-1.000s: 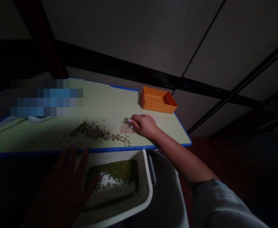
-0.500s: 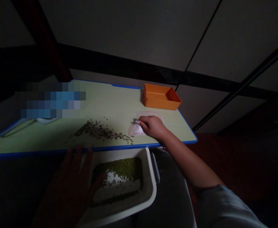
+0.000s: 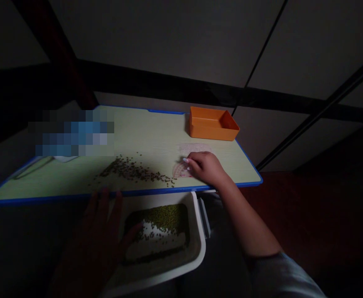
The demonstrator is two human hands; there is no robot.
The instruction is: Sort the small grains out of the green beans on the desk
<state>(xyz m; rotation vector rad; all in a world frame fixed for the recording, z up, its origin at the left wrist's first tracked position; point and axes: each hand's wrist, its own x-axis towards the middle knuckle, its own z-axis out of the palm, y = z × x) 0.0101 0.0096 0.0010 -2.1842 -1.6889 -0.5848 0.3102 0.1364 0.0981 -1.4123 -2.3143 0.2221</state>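
My right hand (image 3: 205, 167) rests on the pale green tabletop, its fingers curled in with the thumb against them; whatever may be inside is hidden. Beneath and beside it shows a pinkish half-round scale (image 3: 179, 169) like a protractor. To its left, small dark beans (image 3: 132, 169) lie scattered in a loose heap. My left hand (image 3: 97, 231), in deep shadow, has its fingers spread at the table's front edge, over the left side of a white plastic tub (image 3: 200, 244). Its thumb reaches above green beans (image 3: 165, 217) in the tub.
An orange open box (image 3: 214, 131) stands at the table's back right corner. A blurred blue patch (image 3: 85, 132) covers something at the left. Blue edging (image 3: 156, 192) runs along the table's front. Behind the table are cabinet panels (image 3: 169, 41).
The view has shifted slightly. My right hand has drawn a little to the right, and more of the half-round scale shows beside it. My left hand keeps its spread pose.
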